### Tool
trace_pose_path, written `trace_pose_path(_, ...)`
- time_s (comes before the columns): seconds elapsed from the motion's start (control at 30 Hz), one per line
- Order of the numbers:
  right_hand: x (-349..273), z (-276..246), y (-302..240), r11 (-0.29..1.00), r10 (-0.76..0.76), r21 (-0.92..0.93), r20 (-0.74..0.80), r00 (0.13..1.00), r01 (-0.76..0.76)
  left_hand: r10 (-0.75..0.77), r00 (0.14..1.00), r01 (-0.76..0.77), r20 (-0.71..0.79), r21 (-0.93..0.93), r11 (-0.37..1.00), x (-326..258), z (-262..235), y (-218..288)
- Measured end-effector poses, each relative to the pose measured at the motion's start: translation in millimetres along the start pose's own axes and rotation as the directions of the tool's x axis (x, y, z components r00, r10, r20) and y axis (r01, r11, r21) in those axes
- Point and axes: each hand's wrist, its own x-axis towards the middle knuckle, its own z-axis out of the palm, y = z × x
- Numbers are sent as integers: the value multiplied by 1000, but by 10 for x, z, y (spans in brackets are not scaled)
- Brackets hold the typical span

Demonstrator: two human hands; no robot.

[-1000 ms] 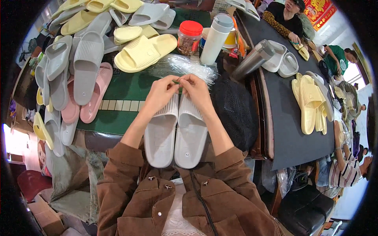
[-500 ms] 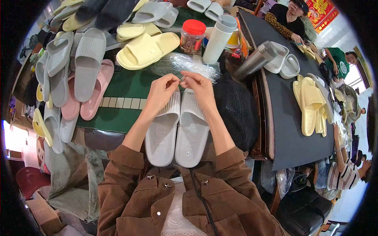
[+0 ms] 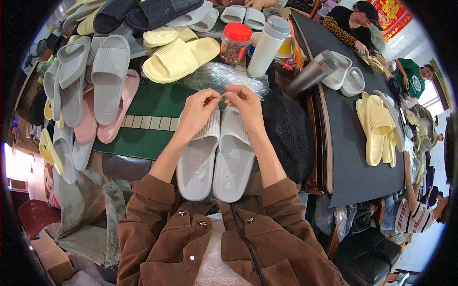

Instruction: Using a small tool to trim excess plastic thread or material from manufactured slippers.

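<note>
Both hands, left hand and right hand, pinch something tiny above ribbed grey foam slippers; crinkled clear bag beyond.

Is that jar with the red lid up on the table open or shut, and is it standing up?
Shut and upright: the red lid sits on top of the clear jar, which stands beside the white bottle. Brownish contents show through its wall.

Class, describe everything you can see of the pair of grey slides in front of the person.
The pair of grey slides lies side by side, touching, heels toward the person, toes away. They look like soft moulded foam, with ribbed straps and textured footbeds. The left hand and right hand rest over the straps, fingertips pinched together above them.
</note>
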Motion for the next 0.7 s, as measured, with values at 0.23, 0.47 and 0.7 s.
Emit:
trace_pose_path(0.23, -29, 31, -45, 995, 6, -96, 64, 998, 0, 7, 1000, -7, -2, 5, 1000, -7, 4, -49)
trace_pose_path(0.47, -31, 32, -42, 993, -21, -114, 43, 999, 26, 4, 1000, -4, -11, 23, 1000, -4, 11, -29)
trace_pose_path(0.7, -37, 13, -57, 999, -27, -21, -2, 1000, 27, 37, 999, -36, -19, 43, 998, -8, 8, -5)
